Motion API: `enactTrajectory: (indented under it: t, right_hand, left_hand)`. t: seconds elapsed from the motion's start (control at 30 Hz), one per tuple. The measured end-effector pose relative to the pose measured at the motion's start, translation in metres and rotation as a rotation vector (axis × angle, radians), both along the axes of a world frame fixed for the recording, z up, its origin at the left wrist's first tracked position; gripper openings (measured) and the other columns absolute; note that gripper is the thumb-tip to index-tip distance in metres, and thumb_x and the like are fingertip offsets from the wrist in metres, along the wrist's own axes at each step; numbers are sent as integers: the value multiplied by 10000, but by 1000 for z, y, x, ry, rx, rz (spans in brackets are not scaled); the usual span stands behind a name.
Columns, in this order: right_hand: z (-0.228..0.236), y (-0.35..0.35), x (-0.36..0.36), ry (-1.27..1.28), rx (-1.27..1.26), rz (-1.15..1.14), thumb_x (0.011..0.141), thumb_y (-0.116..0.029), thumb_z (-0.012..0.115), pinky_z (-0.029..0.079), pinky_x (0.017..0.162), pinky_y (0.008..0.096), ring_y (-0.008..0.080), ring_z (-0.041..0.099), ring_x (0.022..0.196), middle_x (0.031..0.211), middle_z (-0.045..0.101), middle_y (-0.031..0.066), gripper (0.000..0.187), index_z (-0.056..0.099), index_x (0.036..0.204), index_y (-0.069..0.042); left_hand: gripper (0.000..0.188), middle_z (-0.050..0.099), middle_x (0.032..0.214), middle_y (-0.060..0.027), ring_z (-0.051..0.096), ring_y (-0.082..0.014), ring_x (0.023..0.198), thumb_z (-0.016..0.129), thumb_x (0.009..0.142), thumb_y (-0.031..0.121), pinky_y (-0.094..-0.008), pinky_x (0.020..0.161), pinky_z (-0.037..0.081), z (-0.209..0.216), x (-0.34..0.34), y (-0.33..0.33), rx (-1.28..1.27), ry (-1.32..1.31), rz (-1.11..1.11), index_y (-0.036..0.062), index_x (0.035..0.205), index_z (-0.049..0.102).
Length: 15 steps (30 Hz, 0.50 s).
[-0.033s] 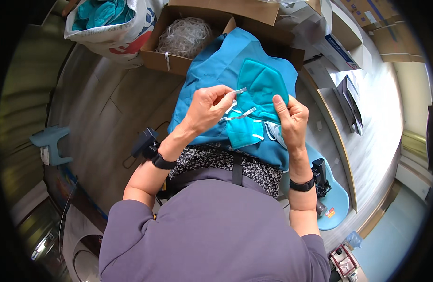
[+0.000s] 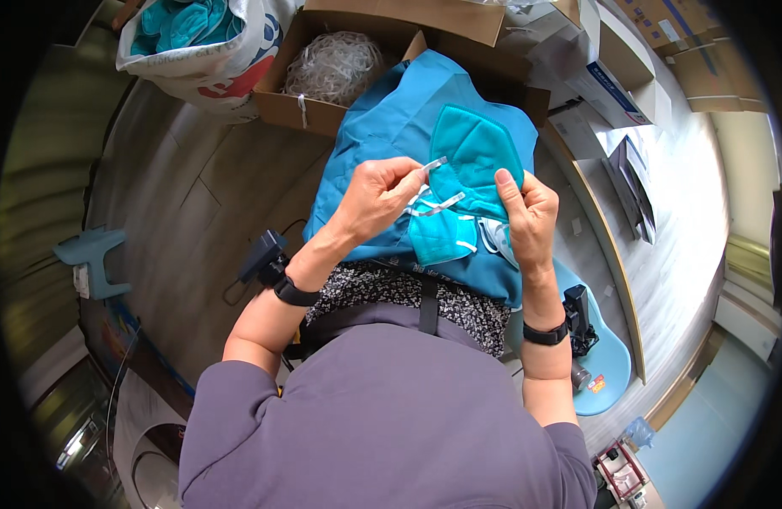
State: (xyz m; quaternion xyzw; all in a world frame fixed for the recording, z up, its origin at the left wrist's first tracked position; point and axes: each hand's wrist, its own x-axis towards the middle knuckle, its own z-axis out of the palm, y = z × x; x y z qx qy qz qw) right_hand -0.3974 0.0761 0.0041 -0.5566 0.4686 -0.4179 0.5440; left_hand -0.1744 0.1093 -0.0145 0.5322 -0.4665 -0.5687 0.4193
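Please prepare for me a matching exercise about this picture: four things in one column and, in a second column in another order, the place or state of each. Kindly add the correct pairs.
Things
1. upper teal fabric piece
2. white sack
3. tangled white strands
4. light-blue stool

Places or states
A. inside an open cardboard box
B. at the far left of the picture
C. held in the right hand's grip
D. open at the top, with teal pieces inside

Right pairs: 1-C, 2-D, 3-A, 4-B
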Motion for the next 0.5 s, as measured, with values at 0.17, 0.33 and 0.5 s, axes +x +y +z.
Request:
enactTrajectory:
  t: [0.17,0.33,0.5]
  right_hand:
    - [5,-7,3,29,-22,-41,967,-179,659,243,501,207,1,330,602,660,459,-102,266,643,759,-13]
    - [-7,-29,-24,84,-61,-153,970,-179,652,244,499,202,-3,329,594,664,471,-103,249,644,759,-48]
    - [3,-47,-41,-161,82,-368,978,-184,635,304,518,196,-5,380,588,686,518,-96,249,666,785,-30]
  left_hand:
    - [256,488,688,110,364,7,619,621,985,223,-203,508,264,-1,-2,6,84,104,-145,-2,910,717]
    - [259,532,639,52,399,-22,563,665,942,226,-215,494,276,22,7,9,175,252,-255,12,803,712]
    - [242,492,559,25,353,-64,470,702,867,287,-239,457,231,53,55,14,-99,908,-39,95,727,657]
